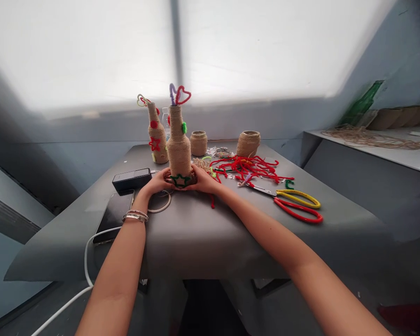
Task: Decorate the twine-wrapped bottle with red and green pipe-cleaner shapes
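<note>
A twine-wrapped bottle (pixel 179 151) stands upright on the grey table, with a green pipe-cleaner star (pixel 180 180) low on its front. Red and green pompoms show on its neck, and a purple and a red pipe-cleaner shape rise from its mouth. My left hand (pixel 157 182) is wrapped round the base from the left, and my right hand (pixel 203 180) grips it from the right. Some of the fingers are hidden behind the bottle. Just behind to the left is a second twine-wrapped bottle (pixel 157 137) with a red star and red pompoms.
Two twine-wrapped jars (pixel 198 143) stand at the back. Red pipe cleaners (pixel 248 168) lie heaped to the right, beside scissors (pixel 294 200) with yellow and red handles. At left are a black power bank (pixel 131 178), a phone (pixel 114 217) and a white cable (pixel 87 256).
</note>
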### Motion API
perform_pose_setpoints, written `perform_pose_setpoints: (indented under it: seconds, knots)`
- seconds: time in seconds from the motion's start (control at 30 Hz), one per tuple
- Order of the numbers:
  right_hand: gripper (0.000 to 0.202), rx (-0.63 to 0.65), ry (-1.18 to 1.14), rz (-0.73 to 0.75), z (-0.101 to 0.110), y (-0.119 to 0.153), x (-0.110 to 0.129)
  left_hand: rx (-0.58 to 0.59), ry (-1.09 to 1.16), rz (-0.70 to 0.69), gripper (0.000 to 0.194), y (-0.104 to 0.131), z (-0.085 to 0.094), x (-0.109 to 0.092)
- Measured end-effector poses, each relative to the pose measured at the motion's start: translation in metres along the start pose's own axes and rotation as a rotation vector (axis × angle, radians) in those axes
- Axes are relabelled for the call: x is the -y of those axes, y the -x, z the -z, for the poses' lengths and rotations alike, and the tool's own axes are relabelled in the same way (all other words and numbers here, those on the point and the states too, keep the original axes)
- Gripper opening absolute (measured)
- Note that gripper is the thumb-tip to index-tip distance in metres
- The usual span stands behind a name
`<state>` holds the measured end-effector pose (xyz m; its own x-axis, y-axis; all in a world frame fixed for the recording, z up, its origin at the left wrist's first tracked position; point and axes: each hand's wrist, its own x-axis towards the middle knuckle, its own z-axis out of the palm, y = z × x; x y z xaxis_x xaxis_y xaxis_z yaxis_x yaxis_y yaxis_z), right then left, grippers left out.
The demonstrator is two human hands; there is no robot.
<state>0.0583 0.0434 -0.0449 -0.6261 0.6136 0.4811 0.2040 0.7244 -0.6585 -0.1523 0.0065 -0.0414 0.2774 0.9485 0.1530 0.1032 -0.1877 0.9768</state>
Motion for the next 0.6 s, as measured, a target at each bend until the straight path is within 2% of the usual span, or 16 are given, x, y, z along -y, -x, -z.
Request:
perform_pose_setpoints:
  seconds: [0.1,0.23,0.33,0.43,0.6]
  knots:
    - [0.075,0.031,-0.059,0.004,0.001,0.000,0.002,0.002,-0.005,0.017,0.073,0.002,-0.001,-0.002]
    - [0.070,-0.082,0.023,-0.047,-0.006,-0.001,0.002,0.004,0.023,0.017,0.072,0.003,-0.003,-0.004]
    - [0.062,-0.116,0.082,-0.066,-0.009,-0.002,0.002,-0.007,0.024,-0.002,0.073,0.004,-0.005,-0.004]
    - [0.062,-0.075,0.008,-0.045,-0.006,-0.003,0.001,-0.002,0.032,0.015,0.071,0.004,-0.006,-0.007]
    - [0.067,0.068,-0.179,-0.029,0.003,-0.005,0.001,0.018,0.023,0.060,0.062,0.006,-0.005,-0.012]
